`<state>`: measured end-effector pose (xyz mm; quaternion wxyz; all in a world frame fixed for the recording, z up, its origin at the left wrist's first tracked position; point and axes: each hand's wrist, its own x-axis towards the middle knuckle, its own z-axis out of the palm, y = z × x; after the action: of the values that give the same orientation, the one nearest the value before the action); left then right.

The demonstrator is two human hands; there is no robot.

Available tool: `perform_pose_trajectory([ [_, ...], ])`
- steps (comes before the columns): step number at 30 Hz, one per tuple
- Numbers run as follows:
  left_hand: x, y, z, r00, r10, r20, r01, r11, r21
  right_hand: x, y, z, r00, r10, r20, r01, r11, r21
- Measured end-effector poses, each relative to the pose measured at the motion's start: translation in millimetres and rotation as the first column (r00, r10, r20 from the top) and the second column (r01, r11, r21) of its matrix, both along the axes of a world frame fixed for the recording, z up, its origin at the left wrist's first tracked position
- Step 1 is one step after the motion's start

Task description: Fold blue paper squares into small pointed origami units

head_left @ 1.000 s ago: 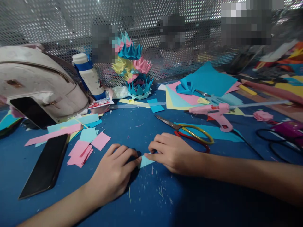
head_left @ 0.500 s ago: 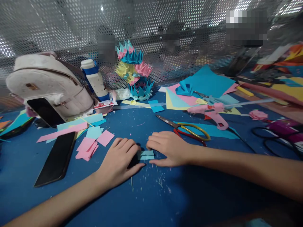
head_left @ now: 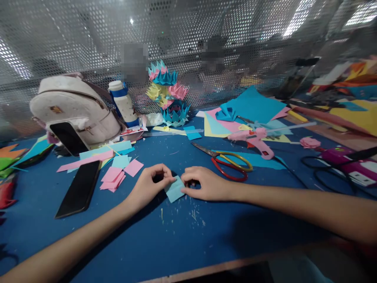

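A small light-blue paper square (head_left: 174, 191) is tilted between my two hands, just above or on the blue table (head_left: 129, 243); which one I cannot tell. My left hand (head_left: 153, 181) pinches its upper left edge between thumb and fingers. On the other side, my right hand (head_left: 203, 183) grips the right edge with thumb and curled fingers. Scissors (head_left: 224, 159) with red and yellow handles lie beyond my right hand. To the left of my left hand are several pink paper squares (head_left: 112, 179) and a light-blue piece (head_left: 121, 161).
A black phone (head_left: 79, 188) lies at left, before a white backpack (head_left: 73, 106) and a bottle (head_left: 123, 104). Folded paper flowers (head_left: 167, 94) stand at the back. A pink glue gun (head_left: 253, 139) and coloured sheets (head_left: 256, 102) lie at right, with a dark cable (head_left: 291, 173) nearby.
The light-blue paper has gone from a narrow, creased strip shape to a flatter, tilted square. Both hands have curled from flatter poses into pinches. The camera view has shifted.
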<state>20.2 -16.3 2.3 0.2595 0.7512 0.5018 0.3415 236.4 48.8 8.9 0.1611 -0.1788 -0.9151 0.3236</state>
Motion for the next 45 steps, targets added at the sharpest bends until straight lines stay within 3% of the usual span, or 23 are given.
perform_pose_trajectory([
  [3,4,-3,1.9,1.0,-0.006,0.013,0.006,1.0,0.01,-1,-2,0.5,0.999,0.031,-0.009,-0.03,0.998,0.049],
  [7,5,-5,2.8,0.999,-0.023,-0.044,0.025,0.999,0.041,0,2,-2.3,0.999,-0.022,-0.029,0.023,0.999,0.04],
  [12,-2,-8,0.3,0.984,-0.032,-0.173,0.056,0.989,0.135,7,14,-3.7,0.998,0.065,-0.017,-0.06,0.976,0.211],
  [14,-5,-11,-0.7,0.973,-0.056,-0.225,0.1,0.977,0.188,10,20,-3.8,0.988,0.151,-0.028,-0.135,0.941,0.309],
  [18,-7,-19,-0.9,0.931,-0.104,-0.35,0.222,0.923,0.315,15,27,-5.4,0.957,0.291,0.0,-0.246,0.808,0.535],
  [28,-8,-23,4.7,0.82,-0.144,-0.554,0.47,0.722,0.507,17,30,-3.9,0.945,0.319,0.067,-0.269,0.65,0.711],
  [30,-10,-22,5.5,0.816,-0.15,-0.559,0.483,0.708,0.515,17,30,-1.8,0.948,0.314,0.051,-0.25,0.636,0.73],
  [33,-9,-22,5.1,0.836,-0.12,-0.535,0.431,0.747,0.506,16,28,-0.1,0.96,0.277,0.051,-0.227,0.654,0.721],
  [37,-2,-18,3.0,0.886,-0.063,-0.46,0.276,0.868,0.412,10,20,-1.5,0.975,0.21,0.07,-0.201,0.707,0.678],
  [40,4,-15,1.9,0.912,-0.043,-0.408,0.192,0.924,0.33,5,16,-4.2,0.98,0.186,0.067,-0.185,0.747,0.638],
  [43,5,-13,0.8,0.925,-0.035,-0.378,0.156,0.943,0.294,4,13,-6.5,0.989,0.147,-0.01,-0.12,0.847,0.518],
  [45,4,-12,0.1,0.934,-0.034,-0.356,0.148,0.943,0.298,5,10,-6.4,0.992,0.09,-0.083,-0.054,0.93,0.364],
])
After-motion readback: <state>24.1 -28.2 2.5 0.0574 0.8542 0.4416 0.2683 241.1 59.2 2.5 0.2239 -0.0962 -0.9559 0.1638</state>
